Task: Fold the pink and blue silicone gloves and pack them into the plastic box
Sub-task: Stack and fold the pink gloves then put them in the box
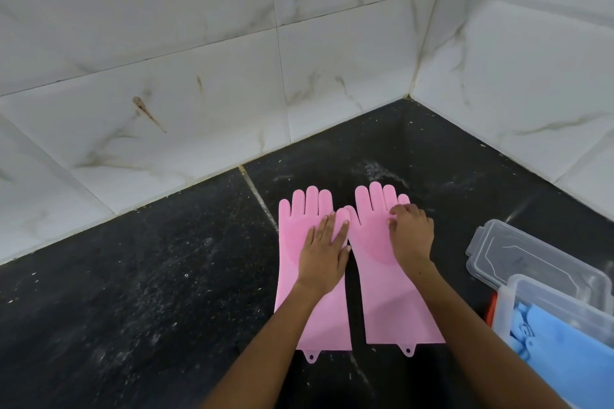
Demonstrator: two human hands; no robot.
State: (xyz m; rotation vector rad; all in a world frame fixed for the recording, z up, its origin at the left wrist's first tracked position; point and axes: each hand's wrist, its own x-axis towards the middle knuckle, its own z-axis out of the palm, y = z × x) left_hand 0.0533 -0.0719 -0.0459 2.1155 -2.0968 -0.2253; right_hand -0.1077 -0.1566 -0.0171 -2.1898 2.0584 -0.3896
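Two pink silicone gloves lie flat side by side on the black counter, fingers pointing to the wall. My left hand (324, 251) rests flat, fingers spread, on the palm of the left pink glove (294, 232). My right hand (412, 232) presses on the right pink glove (387, 305) near its finger bases, its fingers curled at the glove's little finger. The blue gloves (561, 349) sit inside the clear plastic box (508, 305) at the right edge.
The box's clear lid (518, 256) lies flat on the counter behind the box. Something red (491, 310) shows at the box's left side. White marble-patterned tiled walls (199, 76) meet in a corner behind the gloves. The black counter (133, 292) stretches to the left.
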